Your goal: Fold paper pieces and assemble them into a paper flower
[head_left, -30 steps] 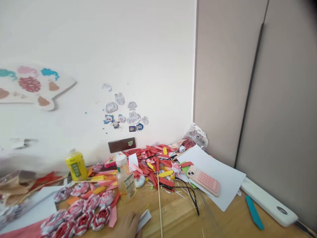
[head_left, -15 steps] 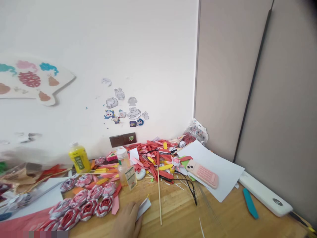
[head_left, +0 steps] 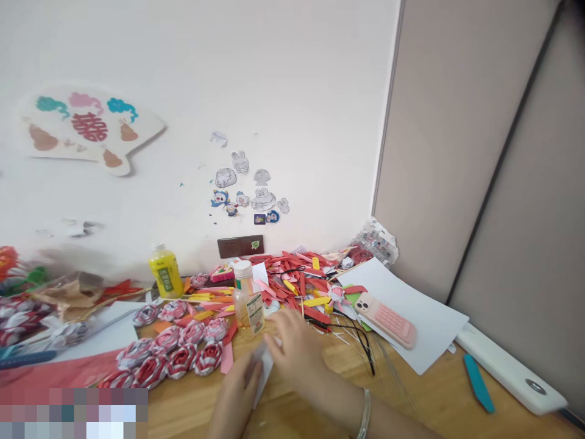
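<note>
From my end, through the head camera, I see the left hand (head_left: 240, 384) with a narrow grip, holding a small piece of white paper (head_left: 264, 381) low in the view, above the wooden desk (head_left: 439, 396). The right hand (head_left: 295, 344) reaches over the paper's upper end, fingers bent; motion blur there means I can't tell whether its grip has closed on anything. A bracelet (head_left: 364, 414) circles the right wrist. Just beyond the hands I have a white-capped clear jar (head_left: 242, 299) standing upright. To its left lie red, pink and white rosettes (head_left: 181, 361), and behind them stands a yellow bottle (head_left: 165, 274). Behind the right hand spreads a heap of mostly red strips (head_left: 286, 274); farther right, a pink phone (head_left: 388, 320) rests on a white sheet (head_left: 434, 326).
</note>
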Available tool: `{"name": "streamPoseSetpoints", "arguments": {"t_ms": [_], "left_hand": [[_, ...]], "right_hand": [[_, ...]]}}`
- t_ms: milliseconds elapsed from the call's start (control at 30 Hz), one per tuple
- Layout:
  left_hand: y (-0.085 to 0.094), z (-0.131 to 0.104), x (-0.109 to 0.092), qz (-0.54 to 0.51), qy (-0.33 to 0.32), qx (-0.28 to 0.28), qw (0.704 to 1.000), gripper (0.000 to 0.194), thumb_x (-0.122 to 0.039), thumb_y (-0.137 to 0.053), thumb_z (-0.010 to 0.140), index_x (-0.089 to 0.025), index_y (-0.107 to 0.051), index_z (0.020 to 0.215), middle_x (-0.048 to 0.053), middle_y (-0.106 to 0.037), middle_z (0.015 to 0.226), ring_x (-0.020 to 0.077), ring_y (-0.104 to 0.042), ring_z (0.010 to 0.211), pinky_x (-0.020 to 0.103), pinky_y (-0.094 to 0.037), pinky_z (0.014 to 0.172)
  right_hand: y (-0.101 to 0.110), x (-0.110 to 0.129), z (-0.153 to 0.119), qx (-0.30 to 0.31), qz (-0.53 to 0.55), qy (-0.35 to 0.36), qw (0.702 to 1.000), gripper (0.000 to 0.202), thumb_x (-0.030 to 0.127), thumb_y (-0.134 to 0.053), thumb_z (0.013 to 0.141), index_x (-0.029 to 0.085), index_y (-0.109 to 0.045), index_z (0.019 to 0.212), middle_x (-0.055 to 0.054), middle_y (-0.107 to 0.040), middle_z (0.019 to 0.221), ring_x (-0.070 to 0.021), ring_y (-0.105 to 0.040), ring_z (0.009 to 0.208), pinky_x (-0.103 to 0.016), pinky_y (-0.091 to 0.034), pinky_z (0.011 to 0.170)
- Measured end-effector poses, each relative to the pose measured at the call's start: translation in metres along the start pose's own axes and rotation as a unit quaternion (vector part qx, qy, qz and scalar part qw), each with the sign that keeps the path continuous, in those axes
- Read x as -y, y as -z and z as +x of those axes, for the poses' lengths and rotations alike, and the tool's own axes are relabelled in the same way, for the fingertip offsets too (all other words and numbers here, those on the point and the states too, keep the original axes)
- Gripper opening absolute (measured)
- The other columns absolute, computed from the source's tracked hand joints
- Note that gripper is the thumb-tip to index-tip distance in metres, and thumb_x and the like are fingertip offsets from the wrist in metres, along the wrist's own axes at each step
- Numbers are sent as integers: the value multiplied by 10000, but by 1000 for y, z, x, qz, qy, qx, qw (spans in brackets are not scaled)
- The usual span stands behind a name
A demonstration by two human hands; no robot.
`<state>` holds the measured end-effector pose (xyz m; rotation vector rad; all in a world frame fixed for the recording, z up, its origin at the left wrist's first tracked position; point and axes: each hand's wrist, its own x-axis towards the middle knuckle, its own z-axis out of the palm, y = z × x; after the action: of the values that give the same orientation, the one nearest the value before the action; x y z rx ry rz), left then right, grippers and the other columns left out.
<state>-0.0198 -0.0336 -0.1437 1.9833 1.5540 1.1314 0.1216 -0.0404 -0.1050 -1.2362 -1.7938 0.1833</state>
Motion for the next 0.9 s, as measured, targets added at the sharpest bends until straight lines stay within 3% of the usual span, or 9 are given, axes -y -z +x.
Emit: {"name": "streamPoseSetpoints", "arguments": {"t_ms": [67,167,300,467,567,667,767,900], "left_hand": [[-2,-1,2,-35,0,39,999,206,-309,-458,727,-196,-601,632,36,-655,643,205,-587,631,293,-467,614],[-4,-5,3,-74,15,81,994,210,-330,-463,737,-187,-615,711,51,-666,719,223,-591,720,305,-457,687],[-6,-7,-1,-123,38,104,986,227,-361,-479,735,-184,-604,666,45,-661,712,221,-582,721,291,-443,686],[1,-4,-11,-204,103,129,965,323,-454,-482,721,-176,-637,667,36,-669,709,232,-580,741,298,-442,686],[7,-6,-17,-246,189,97,946,326,-478,-514,695,-186,-658,714,37,-684,784,234,-582,807,296,-444,713],[8,-9,-20,-307,254,118,909,378,-538,-521,674,-184,-640,730,26,-658,658,215,-600,638,296,-457,566],[4,-8,-18,-363,243,180,882,400,-555,-572,635,-170,-612,735,-19,-584,529,171,-567,478,267,-421,460],[-6,-6,-11,-372,214,187,884,443,-539,-642,577,-157,-597,798,-34,-594,588,127,-549,451,241,-414,452]], "right_hand": [[-2,-18,-5,47,63,-67,995,258,234,-569,765,192,-552,1020,-44,-598,878,-179,-563,795,-313,-456,707],[-10,-43,-17,115,208,-135,962,192,207,-527,762,173,-578,943,-4,-590,716,-150,-567,664,-265,-442,625],[-18,-52,-27,120,312,-162,928,150,216,-489,767,155,-567,880,8,-567,644,-139,-560,622,-251,-429,608],[-16,-46,-27,103,329,-186,920,133,243,-497,761,161,-563,844,3,-553,656,-135,-542,613,-234,-411,557],[-14,-46,-27,100,328,-192,920,153,257,-496,763,155,-566,853,-1,-544,652,-137,-531,609,-232,-404,536],[-14,-46,-27,91,319,-194,923,173,269,-495,766,149,-568,868,-4,-538,644,-140,-524,604,-237,-403,533],[-13,-45,-28,89,320,-193,923,194,303,-499,777,147,-564,872,-13,-549,670,-141,-524,611,-240,-405,539],[-11,-42,-29,95,336,-164,923,270,379,-433,830,151,-564,895,-32,-571,753,-141,-531,651,-241,-412,563]]}}
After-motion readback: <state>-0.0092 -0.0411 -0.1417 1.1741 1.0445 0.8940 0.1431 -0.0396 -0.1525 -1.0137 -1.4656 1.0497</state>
